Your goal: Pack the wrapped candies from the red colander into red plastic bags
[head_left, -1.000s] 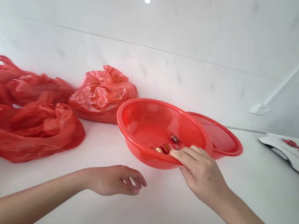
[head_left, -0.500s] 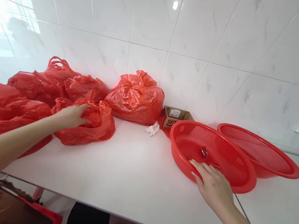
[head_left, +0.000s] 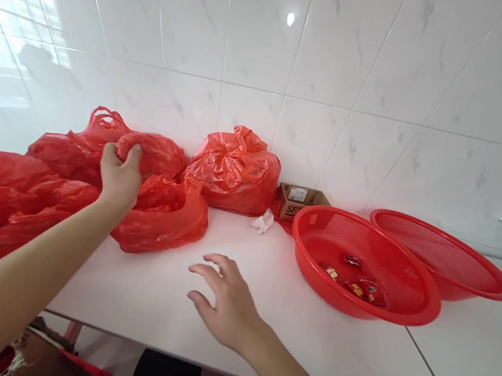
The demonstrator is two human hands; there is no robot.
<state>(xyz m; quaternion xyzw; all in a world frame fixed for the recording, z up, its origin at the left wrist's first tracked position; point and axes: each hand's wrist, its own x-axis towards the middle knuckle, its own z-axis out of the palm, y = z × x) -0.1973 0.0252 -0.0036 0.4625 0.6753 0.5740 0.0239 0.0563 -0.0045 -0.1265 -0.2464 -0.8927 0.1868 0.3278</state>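
My left hand (head_left: 121,177) is at the bags on the left, with its thumb and fingers closed on a red plastic bag (head_left: 155,151) at the back. Just in front of that lies an opened red bag (head_left: 164,224) with a crumpled rim. My right hand (head_left: 228,304) hovers over the white table, fingers spread and curved, nothing in it. To its right, a red perforated basket (head_left: 369,235) holds several small wrapped packets (head_left: 352,260). What the bags contain is hidden.
More red bags (head_left: 1,196) lie at the far left. A tied red bag (head_left: 235,166), a small cardboard box (head_left: 301,198) and a crumpled white tissue (head_left: 263,221) stand along the tiled wall. Behind the front basket is a second red basket (head_left: 444,248). The table (head_left: 323,356) has a seam at right.
My right hand has left the front basket and moved left over the table, uncovering packets in the basket. My left hand has moved from the opened bag to the bag behind it.
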